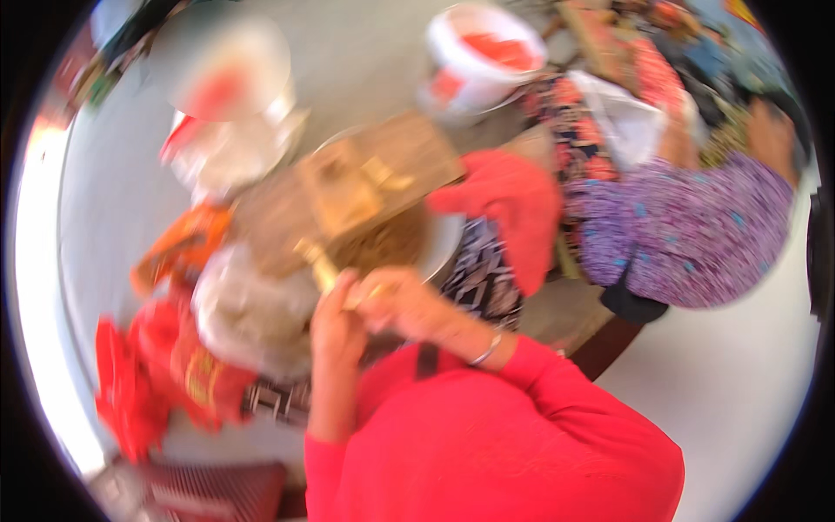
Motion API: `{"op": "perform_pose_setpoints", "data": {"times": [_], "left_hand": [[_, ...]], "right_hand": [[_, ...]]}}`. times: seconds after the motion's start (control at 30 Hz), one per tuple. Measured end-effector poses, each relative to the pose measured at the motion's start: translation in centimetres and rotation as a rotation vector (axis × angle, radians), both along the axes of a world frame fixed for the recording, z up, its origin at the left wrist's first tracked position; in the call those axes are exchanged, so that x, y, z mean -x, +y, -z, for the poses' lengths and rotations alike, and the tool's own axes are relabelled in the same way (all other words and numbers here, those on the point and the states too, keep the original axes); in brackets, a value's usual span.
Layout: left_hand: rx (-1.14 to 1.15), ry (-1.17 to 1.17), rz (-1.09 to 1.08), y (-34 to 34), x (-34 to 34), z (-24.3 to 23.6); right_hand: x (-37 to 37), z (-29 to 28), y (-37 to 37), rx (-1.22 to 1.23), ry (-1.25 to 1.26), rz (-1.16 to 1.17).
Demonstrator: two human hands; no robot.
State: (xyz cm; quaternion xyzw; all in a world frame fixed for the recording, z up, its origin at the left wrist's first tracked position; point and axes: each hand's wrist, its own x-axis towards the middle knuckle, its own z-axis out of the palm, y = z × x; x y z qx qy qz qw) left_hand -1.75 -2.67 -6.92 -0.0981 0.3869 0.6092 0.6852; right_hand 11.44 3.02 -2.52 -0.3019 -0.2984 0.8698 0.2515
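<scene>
My left hand (337, 317) and my right hand (396, 300) are closed together on a thin pale-yellow piece (315, 259), low in the middle of the view. A wooden board (270, 230) lies across a metal basin (444, 244) just beyond them. On the board are a lighter wooden block (339, 196) and a small yellow piece (387, 176). The basin holds a brownish mass (383, 244). Motion blur hides finer detail.
A clouded plastic bag (243, 304) and red bags (143, 374) lie at left, an orange bag (174, 257) above them. White buckets (483, 61) stand at the back. Another person in purple patterned clothing (678, 226) sits at right. A red cloth (517, 204) lies beside the basin.
</scene>
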Motion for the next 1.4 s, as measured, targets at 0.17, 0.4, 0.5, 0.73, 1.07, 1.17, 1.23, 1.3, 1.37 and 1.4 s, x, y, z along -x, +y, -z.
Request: {"op": "perform_pose_setpoints", "data": {"times": [0.17, 0.4, 0.5, 0.73, 1.07, 1.17, 1.23, 1.3, 1.37, 1.4], "left_hand": [[-0.143, 0.345, -0.036, -0.8, 0.7, 0.2], [-0.341, 1.429, 0.322, -0.6, 1.1, -0.1], [-0.293, 1.782, 0.761, -1.1, 0.9, -4.4], [-0.142, 1.691, 0.42, -1.5, 0.6, -2.7], [-0.313, 1.259, 0.106, 0.4, -2.0, -3.3], [-0.417, 1.542, 0.176, 0.8, -2.2, -4.4], [-0.381, 1.5, 0.223, 0.7, -2.0, -4.7], [-0.344, 1.418, 0.207, 1.0, -1.7, -3.5], [-0.234, 1.433, 0.213, 1.1, -1.0, -3.6], [-0.153, 1.413, 0.2, 0.6, -0.5, -3.3]], "right_hand": [[0.5, 0.9, 0.5, -0.826, -0.384, 0.088], [-0.9, -1.1, 1.3, -1.88, -0.531, 0.109], [-0.9, -0.1, 2.3, -1.849, -0.445, -0.09], [-0.2, 1.9, 0.8, -1.079, -0.34, 0.076], [0.3, 1.4, 1.3, 0.126, -0.084, 0.284], [0.3, 1.8, 1.7, 0.192, -0.077, 0.218], [0.3, 2.3, 1.7, 0.113, -0.106, 0.196], [0.6, 2.8, 1.4, -0.042, -0.2, 0.191], [1.3, 4.0, 1.1, -0.252, -0.247, 0.216], [1.9, 3.2, 0.7, -0.218, -0.224, 0.19]]}}
